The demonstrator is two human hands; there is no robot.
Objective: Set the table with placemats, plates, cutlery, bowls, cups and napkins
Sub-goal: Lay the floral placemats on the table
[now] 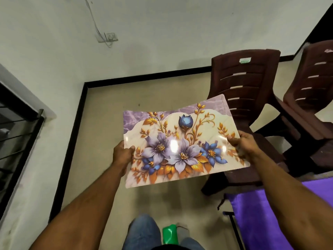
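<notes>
Here we hold a placemat in the air with both hands, above a pale tiled floor; it is a thin rectangular sheet with rounded corners, glossy enough to throw back white glare spots near its middle; its print shows lilac and blue flowers with gold leaves on a cream ground, with purple marbling along the far edge; the sheet bows slightly, its far right corner lifted.

Our left hand grips the mat's left short edge, thumb curled over the printed face and the fingers tucked beneath, out of sight; our right hand pinches the right short edge, thumb on top, fingers under the sheet; the mat spans the gap between the two hands, tilted up to the right.

Behind the mat stand two dark brown plastic chairs with slatted backs, side by side; a purple cloth lies at lower right; a black skirting edges the white wall; our jeans show at the bottom, beside something green.
</notes>
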